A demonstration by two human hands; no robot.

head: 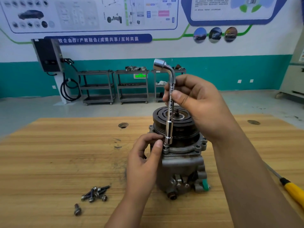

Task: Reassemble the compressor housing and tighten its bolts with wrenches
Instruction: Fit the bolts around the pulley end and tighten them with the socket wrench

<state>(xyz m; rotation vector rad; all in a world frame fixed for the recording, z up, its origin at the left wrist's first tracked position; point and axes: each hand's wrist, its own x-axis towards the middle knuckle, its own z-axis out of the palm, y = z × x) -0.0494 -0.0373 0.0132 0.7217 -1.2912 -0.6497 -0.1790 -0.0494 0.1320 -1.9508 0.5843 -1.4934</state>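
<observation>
1. Grey cast-metal compressor housing (181,163): upright mid wooden surface (65,153), black grooved pulley (179,129) on top.
2. Right hand (197,102): gripping shaft of chrome L-shaped socket wrench (170,112), held vertical, lower socket over flange bolt (166,146).
3. Left hand (144,155): pinching that bolt just under the socket.
4. Keep wrench plumb, seat socket fully, start thread gently to avoid cross-threading; probably snug only for now.
5. Loose dark flanged bolts (96,194): front-left on surface, well apart from housing, not yet fitted.
</observation>
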